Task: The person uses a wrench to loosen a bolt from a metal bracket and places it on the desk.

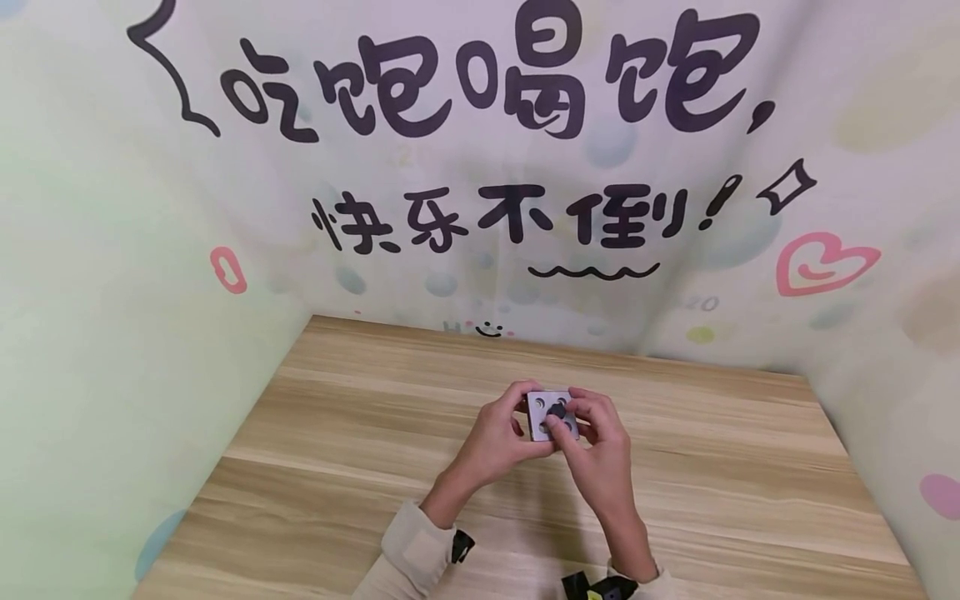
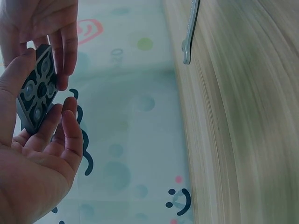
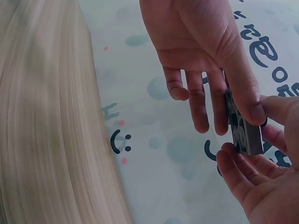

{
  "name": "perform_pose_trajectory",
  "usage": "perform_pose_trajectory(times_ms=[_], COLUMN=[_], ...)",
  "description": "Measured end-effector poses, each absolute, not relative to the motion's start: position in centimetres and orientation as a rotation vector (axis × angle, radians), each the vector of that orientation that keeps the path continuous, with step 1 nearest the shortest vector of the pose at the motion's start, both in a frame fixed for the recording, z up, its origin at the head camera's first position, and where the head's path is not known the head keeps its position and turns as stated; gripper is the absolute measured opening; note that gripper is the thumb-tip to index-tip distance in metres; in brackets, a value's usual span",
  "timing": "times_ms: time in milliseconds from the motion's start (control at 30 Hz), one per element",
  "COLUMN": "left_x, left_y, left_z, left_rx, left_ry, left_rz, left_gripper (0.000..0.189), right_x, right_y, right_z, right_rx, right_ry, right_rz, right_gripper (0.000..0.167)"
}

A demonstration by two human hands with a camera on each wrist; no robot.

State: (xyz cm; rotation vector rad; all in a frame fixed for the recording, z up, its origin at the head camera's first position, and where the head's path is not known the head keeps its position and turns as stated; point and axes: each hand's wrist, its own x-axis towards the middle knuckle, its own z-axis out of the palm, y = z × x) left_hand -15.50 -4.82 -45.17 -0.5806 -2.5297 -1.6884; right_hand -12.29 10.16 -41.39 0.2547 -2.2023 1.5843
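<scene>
A small square metal plate [image 1: 534, 429] with round holes is held above the wooden table. My left hand [image 1: 495, 433] grips it by its edges, thumb on the near side. On its upper face sits a black knob [image 1: 556, 411], which my right hand [image 1: 603, 442] pinches between thumb and index finger. The left wrist view shows the plate's other face [image 2: 33, 103], dark-patterned with several round recesses. In the right wrist view the plate [image 3: 252, 142] stands edge-on between both hands, and the knob is mostly hidden.
A metal wrench-like tool [image 2: 190, 37] appears over the table in the left wrist view; the head view does not show it. The wood-grain table [image 1: 360, 417] meets a printed backdrop [image 1: 420, 292] at its back and sides.
</scene>
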Motion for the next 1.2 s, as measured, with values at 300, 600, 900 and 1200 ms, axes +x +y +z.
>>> perform_pose_trajectory(times_ms=[300,600,900,1200], left_x=[-15.5,-15.6,-15.7,-15.5], left_y=[-4.9,-4.9,-5.0,-5.0], left_z=[-45.2,-45.1,-45.1,-44.9], left_rx=[-0.573,-0.596,-0.593,-0.596], left_ry=[-2.511,-2.504,-2.504,-2.492], left_rz=[-1.679,-1.670,-1.685,-1.683], left_gripper=[0.065,0.065,0.066,0.066], right_x=[-13.4,-13.7,-13.7,-13.6], right_y=[10.9,11.4,11.5,11.6], right_z=[-43.9,-44.7,-44.9,-44.7], right_rx=[0.296,0.372,0.435,0.428], right_ry=[-2.201,-2.172,-2.166,-2.199], right_rz=[1.613,1.634,1.612,1.601], right_gripper=[0.019,0.019,0.023,0.037])
